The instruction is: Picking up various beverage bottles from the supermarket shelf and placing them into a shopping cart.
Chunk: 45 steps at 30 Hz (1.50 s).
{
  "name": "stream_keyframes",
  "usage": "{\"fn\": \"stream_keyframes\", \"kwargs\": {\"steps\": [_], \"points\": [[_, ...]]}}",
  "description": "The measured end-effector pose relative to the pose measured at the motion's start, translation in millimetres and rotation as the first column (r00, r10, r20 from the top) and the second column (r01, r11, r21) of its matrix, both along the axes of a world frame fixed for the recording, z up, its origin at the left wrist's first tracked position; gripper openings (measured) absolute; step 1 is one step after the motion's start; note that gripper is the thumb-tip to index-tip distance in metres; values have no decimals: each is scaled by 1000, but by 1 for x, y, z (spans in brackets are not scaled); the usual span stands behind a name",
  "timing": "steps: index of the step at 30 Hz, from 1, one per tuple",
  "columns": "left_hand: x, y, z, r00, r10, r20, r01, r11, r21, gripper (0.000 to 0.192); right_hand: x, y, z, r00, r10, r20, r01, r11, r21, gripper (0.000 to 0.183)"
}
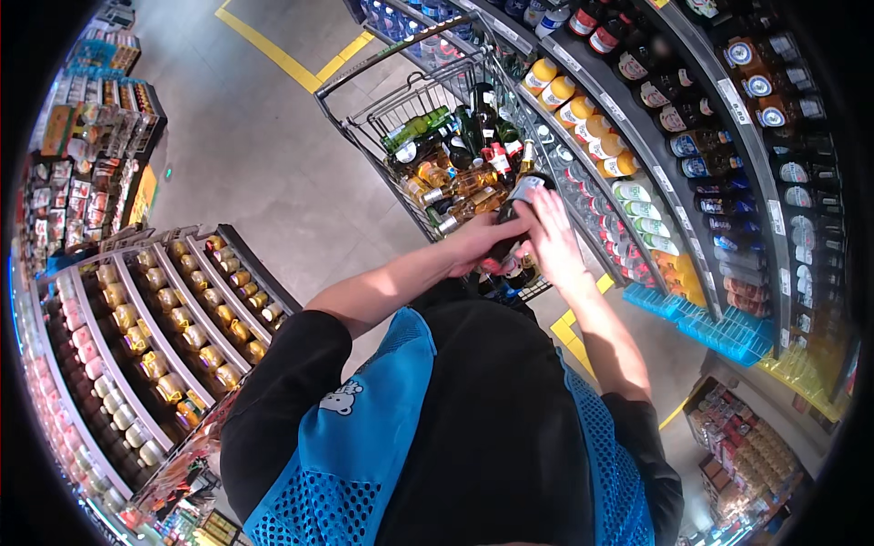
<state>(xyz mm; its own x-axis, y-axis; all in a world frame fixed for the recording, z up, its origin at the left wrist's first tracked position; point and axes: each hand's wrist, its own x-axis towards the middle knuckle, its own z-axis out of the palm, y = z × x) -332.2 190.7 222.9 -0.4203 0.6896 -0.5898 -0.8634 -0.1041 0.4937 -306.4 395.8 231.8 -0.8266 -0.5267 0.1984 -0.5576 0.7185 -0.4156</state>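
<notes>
My left hand [481, 239] is closed around a dark glass bottle [509, 232], held over the near end of a wire shopping cart. My right hand [550, 232] lies against the same bottle, its fingers stretched along the side near a pale label. Beneath and beyond them, the metal shopping cart [382, 106] holds many glass bottles lying and leaning at different angles. Among these are a green glass bottle [427, 130] and an amber bottle [471, 183]. The bottle's lower part is partly hidden by my fingers.
Shelves of bottles curve along the right, with orange juice bottles [573, 109] close beside the cart. Blue plastic shelf baskets [727, 331] stick out at their end. Shelves of jars [153, 365] stand at the left. Yellow tape [266, 48] marks the grey floor.
</notes>
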Motion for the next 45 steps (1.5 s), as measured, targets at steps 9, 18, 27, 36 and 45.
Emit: {"fn": "stream_keyframes", "kwargs": {"steps": [9, 18, 27, 36, 45], "points": [[-32, -30, -100, 963, 223, -147, -258, 920, -294, 41, 59, -3, -26, 861, -354, 366, 427, 893, -142, 96], [-162, -50, -210, 741, -301, -600, -457, 429, -779, 69, 238, 114, -106, 340, -709, 618, 698, 630, 340, 75], [-183, -15, -234, 847, -173, -502, -381, 460, -802, 74, 347, 130, -125, -45, -798, 601, 802, 330, 498, 65], [-187, -19, -212, 728, -565, -388, -374, 146, -916, 73, 201, 122, -81, 185, -791, 583, 886, 391, 248, 42], [-162, -29, -191, 761, -552, -341, -346, 99, -933, 87, -185, 85, 105, 736, -671, -92, 552, 674, -491, 39]]}}
